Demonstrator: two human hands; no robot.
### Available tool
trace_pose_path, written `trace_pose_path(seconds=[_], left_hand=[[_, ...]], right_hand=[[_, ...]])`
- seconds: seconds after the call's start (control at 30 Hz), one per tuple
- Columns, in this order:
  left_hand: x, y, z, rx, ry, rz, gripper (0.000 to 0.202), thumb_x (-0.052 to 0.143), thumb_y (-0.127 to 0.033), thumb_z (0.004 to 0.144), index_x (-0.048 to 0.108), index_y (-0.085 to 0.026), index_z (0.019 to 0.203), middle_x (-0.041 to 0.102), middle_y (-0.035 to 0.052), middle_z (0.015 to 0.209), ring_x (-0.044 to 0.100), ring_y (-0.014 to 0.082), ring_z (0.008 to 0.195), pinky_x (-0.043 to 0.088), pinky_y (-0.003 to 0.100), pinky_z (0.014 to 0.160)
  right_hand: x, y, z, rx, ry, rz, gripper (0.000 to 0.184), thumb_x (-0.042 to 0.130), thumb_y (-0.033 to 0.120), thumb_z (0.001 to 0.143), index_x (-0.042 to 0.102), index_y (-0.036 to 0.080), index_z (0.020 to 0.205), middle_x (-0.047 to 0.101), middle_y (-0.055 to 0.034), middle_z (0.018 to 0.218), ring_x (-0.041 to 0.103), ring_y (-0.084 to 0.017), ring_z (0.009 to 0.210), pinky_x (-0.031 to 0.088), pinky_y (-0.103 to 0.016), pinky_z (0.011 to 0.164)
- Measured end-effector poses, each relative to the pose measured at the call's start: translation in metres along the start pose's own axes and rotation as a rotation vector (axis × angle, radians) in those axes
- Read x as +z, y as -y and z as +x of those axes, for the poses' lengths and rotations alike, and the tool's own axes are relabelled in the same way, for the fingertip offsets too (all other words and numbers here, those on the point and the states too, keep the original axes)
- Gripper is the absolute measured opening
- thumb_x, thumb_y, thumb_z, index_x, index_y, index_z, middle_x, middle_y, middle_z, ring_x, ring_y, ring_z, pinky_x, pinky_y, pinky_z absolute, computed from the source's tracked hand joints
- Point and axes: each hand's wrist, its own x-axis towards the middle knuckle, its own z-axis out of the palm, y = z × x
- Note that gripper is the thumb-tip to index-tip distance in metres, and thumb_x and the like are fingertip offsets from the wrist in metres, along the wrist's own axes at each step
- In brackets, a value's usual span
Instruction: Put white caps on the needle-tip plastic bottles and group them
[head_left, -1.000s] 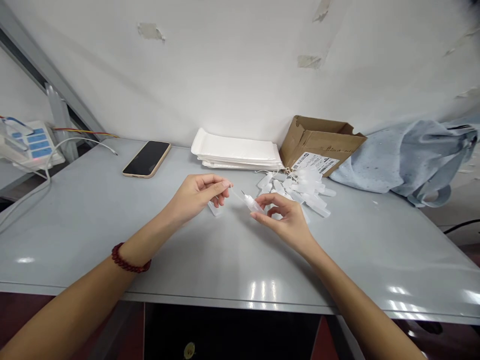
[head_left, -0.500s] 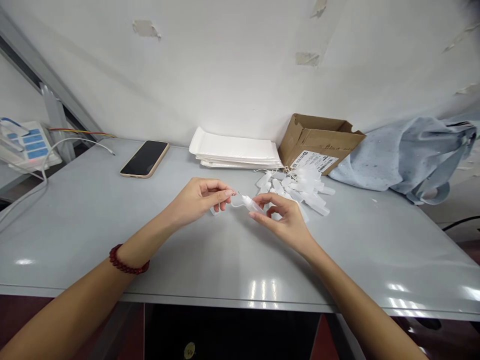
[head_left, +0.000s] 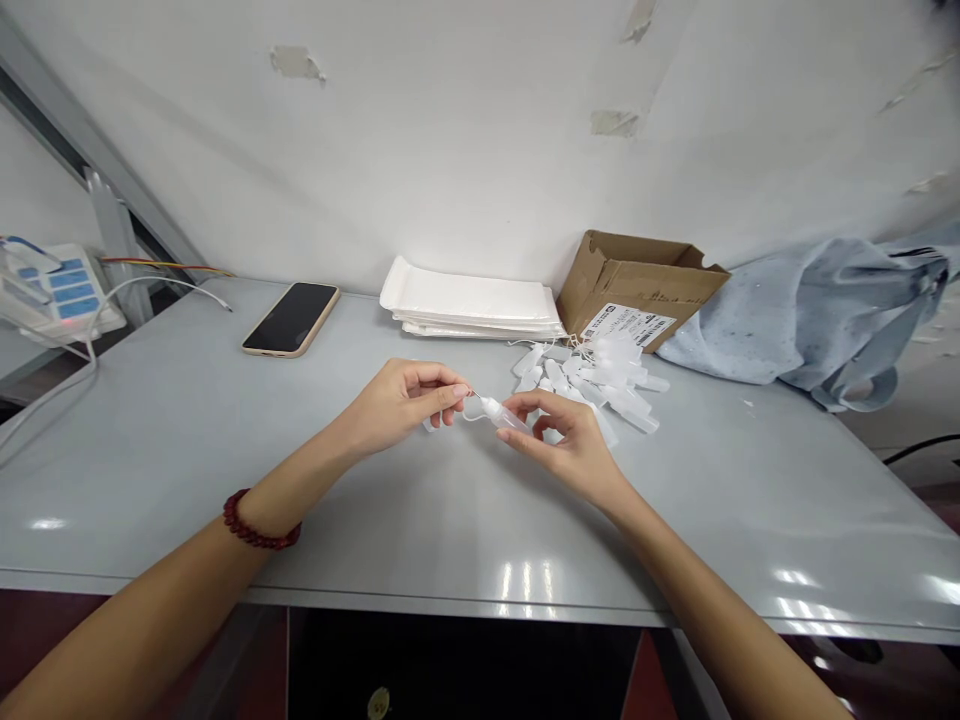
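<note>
Though half-hidden — seemingly one held bottle (head_left: 511,419)

Small translucent needle-tipped bottle (head_left: 511,418), slanted up leftward, in the right grip (head_left: 564,435)

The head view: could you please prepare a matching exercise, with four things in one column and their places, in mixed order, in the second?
Things:
1. Small translucent plastic bottle
2. Black-screened phone in a tan case
3. Open brown cardboard box
4. Dark red bracelet

Places:
A. Around the left wrist
B. Held in the right hand
C. Flat on the grey table, left of the stack of flat white packets
D. Between that stack and the pale blue fabric bag

Pairs: 1-B, 2-C, 3-D, 4-A
</note>
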Motion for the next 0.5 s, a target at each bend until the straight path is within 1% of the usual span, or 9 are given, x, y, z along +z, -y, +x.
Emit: trace_pose_path(seconds=[0.33, 0.5], left_hand=[[0.0007, -0.0012, -0.0003, 0.005, 0.006, 0.01, 0.025, 0.058, -0.039, 0.084, 0.068, -0.016, 0.082, 0.063, 0.002, 0.073, 0.056, 0.0124, 0.063, 0.048, 0.026, 0.062], [0.0023, -0.0006, -0.0001, 0.015, 0.0, 0.039, 0.025, 0.058, -0.039, 0.083, 0.069, -0.016, 0.082, 0.063, 0.0027, 0.072, 0.056, 0.013, 0.063, 0.048, 0.026, 0.061]], right_hand=[[-0.001, 0.0028, -0.0001, -0.021, 0.006, -0.018, 0.01, 0.066, 0.025, 0.078, 0.067, 0.021, 0.087, 0.066, -0.0017, 0.082, 0.056, -0.014, 0.073, 0.041, -0.024, 0.055], [-0.0025, 0.003, -0.0007, -0.041, 0.002, -0.045, 0.012, 0.064, 0.028, 0.079, 0.068, 0.022, 0.089, 0.065, -0.0017, 0.079, 0.056, -0.015, 0.071, 0.042, -0.025, 0.056]])
